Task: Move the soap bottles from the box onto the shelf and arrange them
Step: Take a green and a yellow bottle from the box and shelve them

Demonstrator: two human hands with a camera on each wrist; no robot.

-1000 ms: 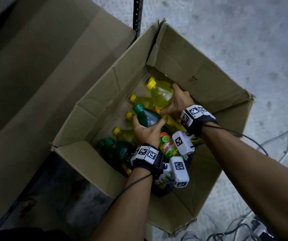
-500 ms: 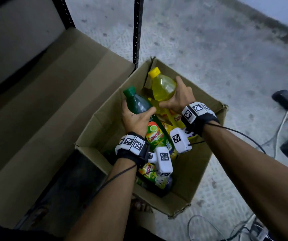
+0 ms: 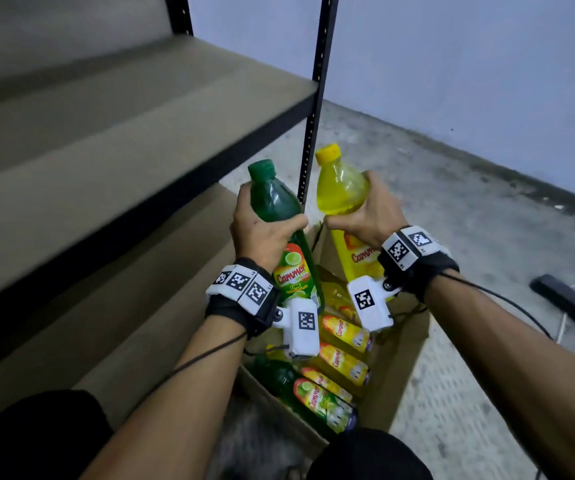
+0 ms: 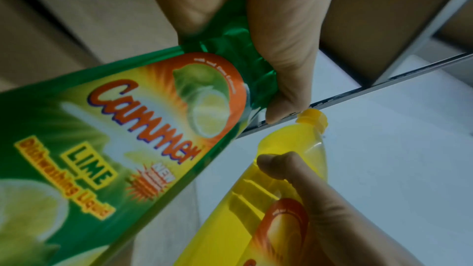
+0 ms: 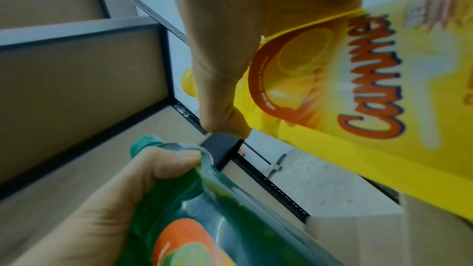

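The left hand point(image 3: 262, 233) is wrapped around the shoulder of a green bottle point(image 3: 275, 209), and the right hand point(image 3: 365, 216) is wrapped the same way around a yellow bottle point(image 3: 339, 188). Both bottles are held upright, caps up, side by side and close together above the box point(image 3: 404, 368), which sits below and between the wrists with more bottles point(image 3: 343, 362) lying in it. The shelf point(image 3: 140, 109) lies to the left of the hands and a little above them, and its black upright post point(image 3: 310, 133) stands just beyond, between the two caps.

The likeliest trouble is a knock. Swinging both bottles left together could catch the yellow one on the post or the shelf's dark front edge, since it must pass that corner. The grips sit high on smooth plastic, so a bump might let a bottle twist or slip. Set down too near the edge, or against each other, one could topple.
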